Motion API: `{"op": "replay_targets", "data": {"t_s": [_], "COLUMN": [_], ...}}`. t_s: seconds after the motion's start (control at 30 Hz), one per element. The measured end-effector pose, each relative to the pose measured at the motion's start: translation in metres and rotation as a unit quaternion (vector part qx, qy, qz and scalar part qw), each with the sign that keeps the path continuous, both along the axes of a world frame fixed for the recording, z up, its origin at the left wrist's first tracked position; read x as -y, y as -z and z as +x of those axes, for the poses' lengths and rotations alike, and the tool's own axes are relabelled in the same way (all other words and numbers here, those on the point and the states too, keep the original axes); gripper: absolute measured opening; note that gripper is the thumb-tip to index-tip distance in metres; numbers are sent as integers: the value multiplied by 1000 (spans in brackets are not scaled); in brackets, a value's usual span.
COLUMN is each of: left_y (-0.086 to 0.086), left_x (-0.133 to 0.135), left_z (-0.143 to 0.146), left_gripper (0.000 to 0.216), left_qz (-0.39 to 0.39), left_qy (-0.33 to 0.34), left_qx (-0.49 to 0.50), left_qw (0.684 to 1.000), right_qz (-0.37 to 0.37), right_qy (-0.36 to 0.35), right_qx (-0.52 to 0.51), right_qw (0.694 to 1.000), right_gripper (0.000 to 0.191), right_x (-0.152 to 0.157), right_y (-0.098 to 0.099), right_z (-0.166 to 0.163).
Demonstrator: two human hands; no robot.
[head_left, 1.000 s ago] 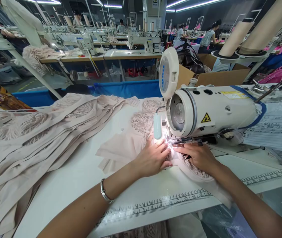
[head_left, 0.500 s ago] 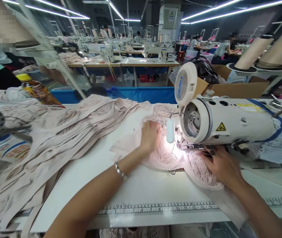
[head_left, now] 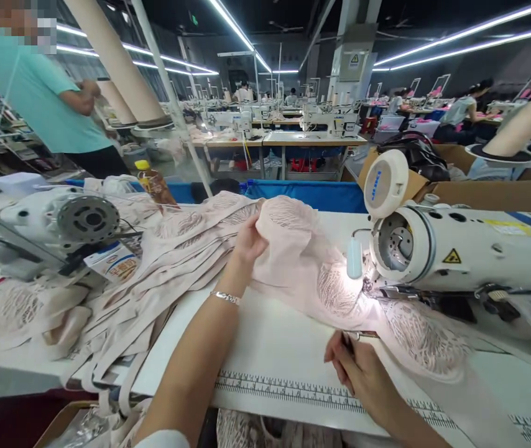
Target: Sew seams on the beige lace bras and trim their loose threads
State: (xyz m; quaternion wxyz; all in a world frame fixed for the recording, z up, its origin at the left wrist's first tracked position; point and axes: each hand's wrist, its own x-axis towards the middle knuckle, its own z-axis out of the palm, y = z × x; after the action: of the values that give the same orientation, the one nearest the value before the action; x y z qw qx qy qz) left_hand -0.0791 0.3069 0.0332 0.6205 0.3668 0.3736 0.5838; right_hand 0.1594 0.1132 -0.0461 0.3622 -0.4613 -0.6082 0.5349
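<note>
My left hand (head_left: pixel 250 239) pinches the edge of a pale pink bra cup (head_left: pixel 288 213) with a lace pattern, raised left of the sewing machine (head_left: pixel 461 249). Sheer fabric runs from it to another lace bra (head_left: pixel 426 339), whose two cups lie on either side of the lit needle area. In front of the needle, just above the white tabletop (head_left: pixel 275 348), my right hand (head_left: pixel 354 364) is curled closed. A small dark thing shows between its fingers, mostly hidden, and its kind cannot be made out.
A pile of pink bras and straps (head_left: pixel 172 261) covers the left of the table. Beyond stand a bottle with a yellow cap (head_left: pixel 153 183) and a second sewing machine (head_left: pixel 36 218). A printed ruler (head_left: pixel 288 389) runs along the front edge. A person in turquoise (head_left: pixel 46 93) stands far left.
My left hand has moved left from beside the needle, lifting a cup. My right hand has left the fabric under the machine arm and come forward, now closed. The view has swung left.
</note>
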Motion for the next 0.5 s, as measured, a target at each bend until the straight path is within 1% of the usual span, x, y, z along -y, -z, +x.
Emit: {"op": "replay_targets", "data": {"t_s": [0.03,0.07,0.1,0.13,0.17,0.23,0.27,0.33,0.37,0.4,0.5], "left_y": [-1,-1,-1,0,0,0,0,-1,-1,-2,-5], "left_x": [4,8,11,13,14,13,12,9,8,7,8], "left_z": [-5,-9,-12,-13,-14,-14,-14,-15,-16,-16,-17], "left_gripper": [42,41,41,41,42,46,45,32,24,21,32], "left_qz": [2,4,8,10,11,7,4,-4,-7,-9,-8], "left_qy": [3,6,8,8,9,15,14,2,-6,-14,-10], "left_qx": [28,58,86,113,138,173,191,218,222,224,229], "left_qw": [1000,998,996,994,990,985,981,976,975,975,973], "right_qz": [-68,-120,-173,-220,-245,-252,-247,-240,-239,-237,-231], "right_qy": [-4,-3,-18,-26,-24,-11,-2,13,18,24,39], "right_qx": [-69,-153,-234,-311,-372,-429,-443,-464,-474,-483,-506], "right_qw": [995,981,957,924,895,868,862,853,847,842,830], "right_gripper": [53,54,56,54,52,43,37,27,24,22,22], "right_x": [-10,-21,-32,-44,-55,-74,-81,-92,-96,-100,-110], "right_y": [-3,-6,-9,-12,-15,-20,-21,-22,-21,-21,-20], "right_z": [-12,-23,-32,-39,-45,-54,-57,-61,-63,-64,-67]}}
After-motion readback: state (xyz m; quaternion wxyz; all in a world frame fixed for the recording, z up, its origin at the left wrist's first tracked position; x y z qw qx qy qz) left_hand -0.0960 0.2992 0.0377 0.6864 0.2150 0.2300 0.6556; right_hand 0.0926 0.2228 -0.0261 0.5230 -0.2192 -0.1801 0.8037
